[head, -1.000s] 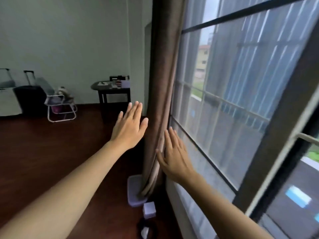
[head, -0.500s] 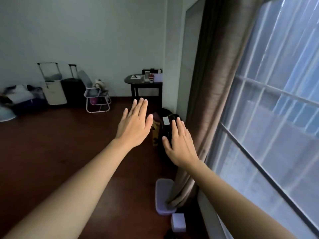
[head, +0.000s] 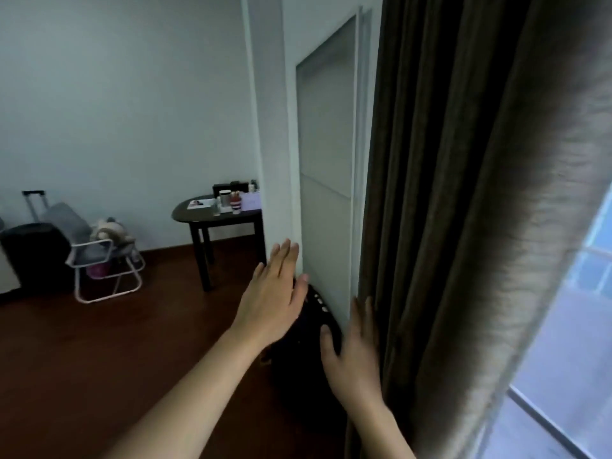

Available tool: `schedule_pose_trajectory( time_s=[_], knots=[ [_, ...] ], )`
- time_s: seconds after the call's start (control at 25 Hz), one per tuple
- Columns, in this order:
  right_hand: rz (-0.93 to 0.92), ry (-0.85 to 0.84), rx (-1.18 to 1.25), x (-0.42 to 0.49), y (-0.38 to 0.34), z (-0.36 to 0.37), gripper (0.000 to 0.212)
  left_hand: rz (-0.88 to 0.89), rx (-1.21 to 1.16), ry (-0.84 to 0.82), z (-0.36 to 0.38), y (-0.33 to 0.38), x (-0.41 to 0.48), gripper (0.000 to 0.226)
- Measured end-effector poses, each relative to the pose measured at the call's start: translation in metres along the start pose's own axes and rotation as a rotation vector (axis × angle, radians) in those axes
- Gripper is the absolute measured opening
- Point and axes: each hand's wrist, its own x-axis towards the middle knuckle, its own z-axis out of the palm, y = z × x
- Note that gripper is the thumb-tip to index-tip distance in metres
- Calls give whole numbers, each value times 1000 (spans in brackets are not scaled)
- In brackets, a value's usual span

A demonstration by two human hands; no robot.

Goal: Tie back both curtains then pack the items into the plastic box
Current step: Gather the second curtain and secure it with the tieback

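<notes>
A long brown curtain hangs gathered in folds on the right, between a white wall panel and the window. My right hand is flat with straight fingers, its fingertips at the curtain's left edge. My left hand is held up open in the air to the left of the curtain, touching nothing. The plastic box is out of view.
A dark bag sits on the wooden floor under my hands. A dark round table with small items stands by the white pillar. A folding chair and a black suitcase stand at the far left.
The view has swung left and closer to the curtain. The box and small items on the floor have dropped out of view. My right hand has reached the curtain's edge.
</notes>
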Motion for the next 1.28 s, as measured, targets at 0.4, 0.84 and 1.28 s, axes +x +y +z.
schedule_pose_trajectory(
  time_s=[0.4,0.84,1.28],
  knots=[
    [225,403,-189,109,27,68,70,531,-465,-97,123,-19,167,45],
    [573,655,-444,147,13,80,65,906,-767,-236,162,2,237,49],
    [730,192,-388,120,39,92,75,931,-900,-548,172,-29,262,42]
  ],
)
